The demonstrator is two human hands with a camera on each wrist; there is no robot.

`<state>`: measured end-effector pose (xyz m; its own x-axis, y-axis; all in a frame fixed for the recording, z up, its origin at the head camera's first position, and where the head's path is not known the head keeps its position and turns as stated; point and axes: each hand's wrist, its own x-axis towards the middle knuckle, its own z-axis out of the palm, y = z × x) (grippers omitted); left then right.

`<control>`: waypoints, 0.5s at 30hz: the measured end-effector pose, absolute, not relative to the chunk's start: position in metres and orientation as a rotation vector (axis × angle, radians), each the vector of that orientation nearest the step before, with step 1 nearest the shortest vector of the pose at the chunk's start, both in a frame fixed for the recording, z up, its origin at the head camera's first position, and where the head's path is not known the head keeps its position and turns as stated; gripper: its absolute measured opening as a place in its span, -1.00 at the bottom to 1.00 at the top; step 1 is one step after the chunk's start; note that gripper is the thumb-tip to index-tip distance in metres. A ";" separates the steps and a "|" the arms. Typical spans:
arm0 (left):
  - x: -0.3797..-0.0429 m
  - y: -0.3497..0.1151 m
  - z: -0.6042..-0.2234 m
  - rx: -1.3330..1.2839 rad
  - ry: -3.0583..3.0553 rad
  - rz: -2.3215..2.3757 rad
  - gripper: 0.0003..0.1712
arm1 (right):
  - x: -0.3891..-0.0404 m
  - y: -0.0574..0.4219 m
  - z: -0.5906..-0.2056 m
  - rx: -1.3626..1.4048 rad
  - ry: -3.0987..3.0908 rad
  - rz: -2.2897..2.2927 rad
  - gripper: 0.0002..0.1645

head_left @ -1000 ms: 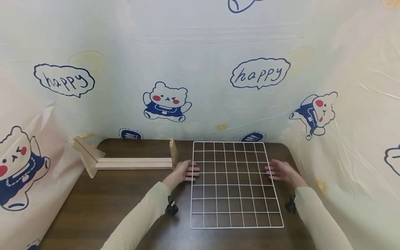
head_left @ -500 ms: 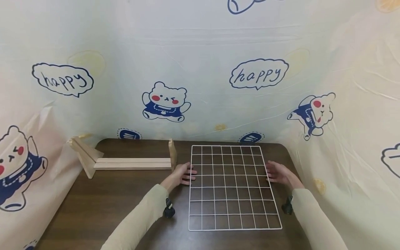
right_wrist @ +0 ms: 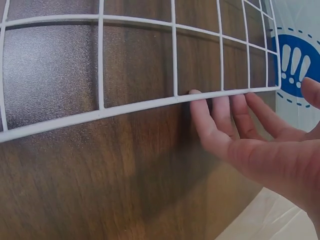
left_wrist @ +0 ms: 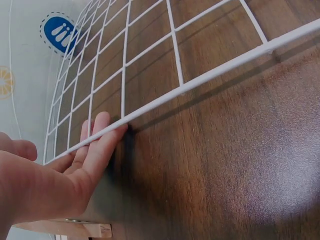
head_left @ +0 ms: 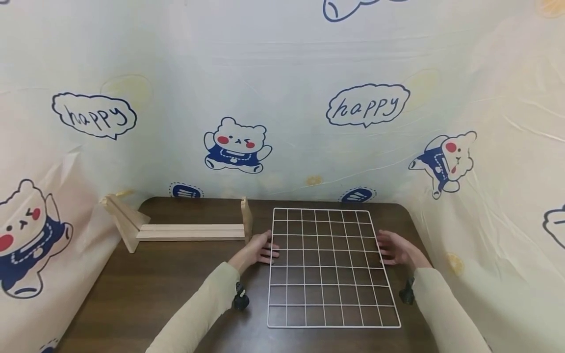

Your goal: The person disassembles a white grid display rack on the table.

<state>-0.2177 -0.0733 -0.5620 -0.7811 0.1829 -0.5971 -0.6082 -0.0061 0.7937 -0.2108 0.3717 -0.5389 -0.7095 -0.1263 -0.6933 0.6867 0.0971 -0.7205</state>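
Observation:
A white wire grid panel (head_left: pixel 304 284) lies almost flat just above the brown table, on its right half. My left hand (head_left: pixel 257 249) is at the panel's left edge, its extended fingers (left_wrist: pixel 102 145) reaching under the rim wire and its thumb held away. On the opposite side my right hand (head_left: pixel 395 247) has its fingertips (right_wrist: pixel 200 105) against and under the right rim, the thumb also apart from the wire. In both wrist views, a shadow of the wires falls on the wood beneath.
A wooden stand (head_left: pixel 190 232), two end pieces joined by slats, sits at the back left, its right end close to my left hand. The brown table (head_left: pixel 167 289) meets a printed curtain (head_left: pixel 291 98) behind and at both sides.
The grid panel's far edge has come down and a little nearer to me. Both hands have shifted slightly the same way, staying at its two sides.

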 end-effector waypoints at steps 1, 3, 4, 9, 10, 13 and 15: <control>-0.218 -0.073 -0.563 -0.434 1.716 1.850 -0.36 | -0.211 0.371 -0.539 0.565 1.761 -1.679 -0.17; -0.219 -0.075 -0.564 -0.416 1.715 1.858 -0.35 | -0.211 0.371 -0.540 0.581 1.768 -1.684 -0.16; -0.219 -0.075 -0.564 -0.412 1.715 1.856 -0.35 | -0.211 0.371 -0.540 0.585 1.769 -1.686 -0.15; -0.220 -0.078 -0.564 -0.406 1.742 1.802 -0.36 | -0.210 0.370 -0.539 0.604 1.778 -1.679 -0.15; -0.219 -0.078 -0.564 -0.409 1.753 1.788 -0.36 | -0.210 0.370 -0.539 0.611 1.781 -1.673 -0.15; -0.218 -0.077 -0.563 -0.421 1.777 1.766 -0.34 | -0.210 0.370 -0.539 0.643 1.802 -1.659 -0.16; -0.217 -0.076 -0.562 -0.444 1.784 1.764 -0.34 | -0.210 0.370 -0.539 0.657 1.816 -1.654 -0.16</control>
<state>-0.2174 -0.0757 -0.5618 -0.7733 0.1644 -0.6124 -0.6104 0.0683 0.7891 -0.2099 0.3698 -0.5386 -0.7037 -0.0304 -0.7098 0.7039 0.1057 -0.7024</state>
